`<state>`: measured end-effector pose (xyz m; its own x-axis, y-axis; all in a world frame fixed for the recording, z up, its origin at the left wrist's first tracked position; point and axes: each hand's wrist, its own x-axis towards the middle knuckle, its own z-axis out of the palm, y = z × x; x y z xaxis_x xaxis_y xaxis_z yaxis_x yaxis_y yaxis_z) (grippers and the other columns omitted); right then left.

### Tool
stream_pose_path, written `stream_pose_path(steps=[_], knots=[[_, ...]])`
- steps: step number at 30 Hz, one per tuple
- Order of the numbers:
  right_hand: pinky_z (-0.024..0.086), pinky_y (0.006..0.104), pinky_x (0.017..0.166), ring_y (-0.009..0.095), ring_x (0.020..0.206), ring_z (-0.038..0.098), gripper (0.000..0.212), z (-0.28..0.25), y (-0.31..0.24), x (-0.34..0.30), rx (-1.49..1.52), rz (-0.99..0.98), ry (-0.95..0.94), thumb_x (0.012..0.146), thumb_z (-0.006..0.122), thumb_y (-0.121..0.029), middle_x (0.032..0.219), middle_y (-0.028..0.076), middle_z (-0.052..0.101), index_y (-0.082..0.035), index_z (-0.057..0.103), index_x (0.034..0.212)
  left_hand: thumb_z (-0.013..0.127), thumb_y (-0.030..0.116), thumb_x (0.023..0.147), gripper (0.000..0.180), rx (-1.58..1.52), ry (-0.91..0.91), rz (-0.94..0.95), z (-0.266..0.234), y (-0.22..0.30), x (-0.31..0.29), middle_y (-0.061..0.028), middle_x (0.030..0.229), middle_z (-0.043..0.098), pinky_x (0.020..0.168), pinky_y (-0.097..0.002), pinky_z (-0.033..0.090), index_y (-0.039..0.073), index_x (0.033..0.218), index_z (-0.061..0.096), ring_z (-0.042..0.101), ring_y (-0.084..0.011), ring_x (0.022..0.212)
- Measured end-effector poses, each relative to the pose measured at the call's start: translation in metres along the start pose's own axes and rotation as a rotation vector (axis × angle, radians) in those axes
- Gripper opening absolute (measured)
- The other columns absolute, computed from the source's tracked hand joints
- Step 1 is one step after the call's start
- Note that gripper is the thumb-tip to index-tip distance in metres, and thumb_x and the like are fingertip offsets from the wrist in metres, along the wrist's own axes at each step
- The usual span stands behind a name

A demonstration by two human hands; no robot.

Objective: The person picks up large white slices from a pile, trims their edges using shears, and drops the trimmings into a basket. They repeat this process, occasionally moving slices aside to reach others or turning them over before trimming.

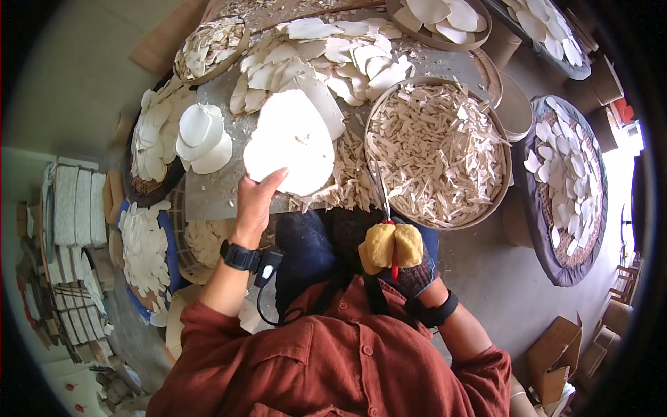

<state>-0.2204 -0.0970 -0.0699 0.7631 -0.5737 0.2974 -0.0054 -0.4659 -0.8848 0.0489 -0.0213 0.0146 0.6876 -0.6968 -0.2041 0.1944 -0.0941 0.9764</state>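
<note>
My left hand point(257, 201) grips the lower edge of a large, flat white slice point(290, 142), thumb on top and the other fingers hidden beneath. The slice has an uneven outline and a small rough spot near its middle. In my right hand point(417, 272), which wears a dark glove, is a pair of scissors point(381, 189) with red handles wrapped in yellow padding. Their blades point away from me, beside the rim of a round tray point(509, 156) full of pale cut strips point(445, 149). More trimmings point(351, 177) lie between the slice and that tray.
A heap of pale slices point(313, 59) covers the far part of the grey table point(208, 198). To the left stands a small stack of rounded white pieces point(203, 139). Trays of slices point(566, 174) flank the table on both sides. An open cardboard box point(556, 358) sits at lower right.
</note>
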Motion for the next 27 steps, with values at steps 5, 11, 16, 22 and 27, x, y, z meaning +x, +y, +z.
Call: stream_pose_path(steps=[5, 11, 16, 22, 27], knots=[[0.046, 0.04, 0.064, 0.035, 0.076, 0.057, 0.02, 0.003, -0.002, 0.007, -0.074, -0.026, 0.009, 0.068, 0.065, -0.01, 0.078, 0.014, 0.059, -0.004, 0.058, 0.086, 0.063, 0.001, 0.077, 0.04, 0.014, -0.182, -0.114, -0.009, 0.017, -0.027, -0.0072, 0.104, 0.06, 0.078, -0.0246, 0.048, -0.003, 0.114, 0.051, 0.06, -0.0134, 0.087], [0.048, 0.0378, 0.072, 0.031, 0.083, 0.059, 0.026, 0.032, 0.002, 0.005, 0.722, 0.402, 0.192, 0.068, 0.063, -0.009, 0.088, 0.012, 0.062, -0.004, 0.059, 0.094, 0.065, 0.002, 0.074, 0.053, 0.068, -0.362, -0.172, -0.009, 0.025, -0.045, -0.0049, 0.111, 0.055, 0.088, -0.0263, 0.043, 0.001, 0.122, 0.045, 0.053, -0.012, 0.1], [0.048, 0.0363, 0.078, 0.029, 0.088, 0.059, 0.029, 0.017, 0.004, 0.006, 0.445, 0.221, 0.014, 0.071, 0.061, -0.014, 0.094, 0.011, 0.062, -0.007, 0.06, 0.1, 0.067, 0.003, 0.072, 0.061, 0.07, -0.471, -0.258, -0.011, 0.024, -0.048, -0.0034, 0.117, 0.051, 0.094, -0.0272, 0.038, 0.002, 0.127, 0.04, 0.047, -0.012, 0.108], [0.047, 0.0356, 0.081, 0.027, 0.091, 0.058, 0.031, 0.001, 0.001, 0.01, -0.209, -0.057, -0.129, 0.073, 0.061, -0.019, 0.096, 0.011, 0.061, -0.008, 0.059, 0.102, 0.063, 0.002, 0.075, 0.065, 0.05, -0.374, -0.158, -0.004, 0.011, -0.052, -0.0071, 0.118, 0.051, 0.093, -0.0287, 0.039, 0.002, 0.131, 0.031, 0.048, -0.0138, 0.108], [0.046, 0.0351, 0.082, 0.027, 0.093, 0.057, 0.033, 0.018, 0.015, 0.002, 0.536, 0.398, -0.134, 0.074, 0.061, -0.02, 0.098, 0.01, 0.061, -0.008, 0.058, 0.105, 0.056, -0.002, 0.079, 0.063, 0.021, -0.154, -0.006, 0.012, -0.004, -0.059, -0.0131, 0.119, 0.05, 0.09, -0.0304, 0.043, 0.0, 0.134, 0.023, 0.052, -0.0177, 0.106]])
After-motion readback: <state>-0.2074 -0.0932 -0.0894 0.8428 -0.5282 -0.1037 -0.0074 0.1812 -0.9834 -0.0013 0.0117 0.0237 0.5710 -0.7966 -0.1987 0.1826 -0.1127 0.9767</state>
